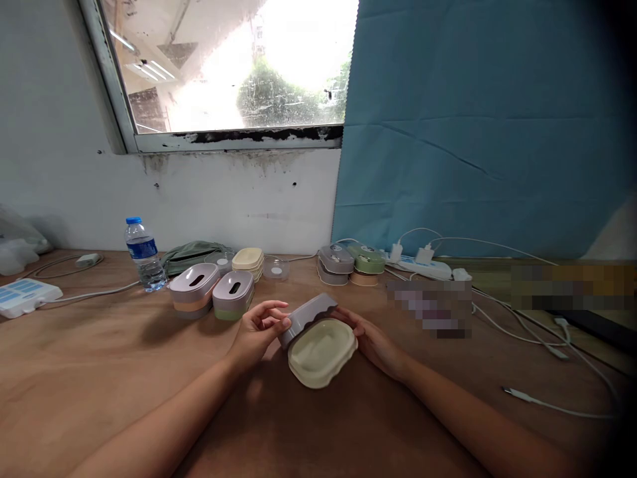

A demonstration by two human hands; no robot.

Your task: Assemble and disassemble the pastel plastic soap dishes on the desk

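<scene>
My left hand [259, 328] is closed on the left end of a grey-mauve oval piece with a wavy edge [308, 317], pinching it between thumb and fingers. This piece is tilted up on its side. Against its near side is a cream oval tray with a wavy rim [322, 353], its hollow turned up towards me. My right hand [373, 337] curls around the right edge of the cream tray. Its fingertips reach the right end of the grey-mauve piece and are partly hidden. Both pieces are just above the brown tabletop [279, 425].
Two lidded oval boxes [195, 290] stand left, before stacked cream trays [247, 259] and clear pieces [276, 268]. A water bottle [144, 255] is farther left. Grey and green stacked boxes [336, 264] stand behind. Cables [537, 401] and a power strip [423, 267] lie right.
</scene>
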